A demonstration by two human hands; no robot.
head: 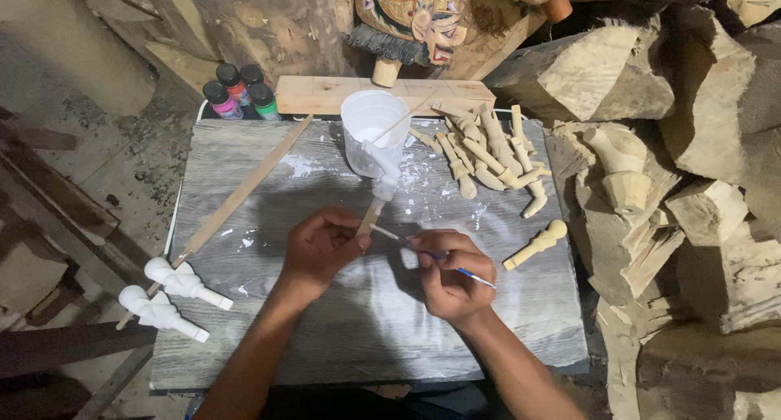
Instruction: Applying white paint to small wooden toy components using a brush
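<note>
White cup [370, 131] — paint (stick inside).

**Colours on your board**

Your board [325, 322] is grey with wavy wood lines and white paint spots. The cup [370, 131] far from you is white. The two carved pieces [175, 294] on your left are painted white. The pile of carved pieces [488, 156] on the far right is pale tan. The little bottles [240, 91] have black caps, with pink, orange and green under them. Your brush [474, 277] has a blue handle.

Both forearms come up from the bottom edge and angle in toward each other. The left hand [321, 248] is curled, fingertips pinched together, wrist a bit bent. The right hand [453, 275] is in a loose fist, pen-style grip, just beside it.
</note>
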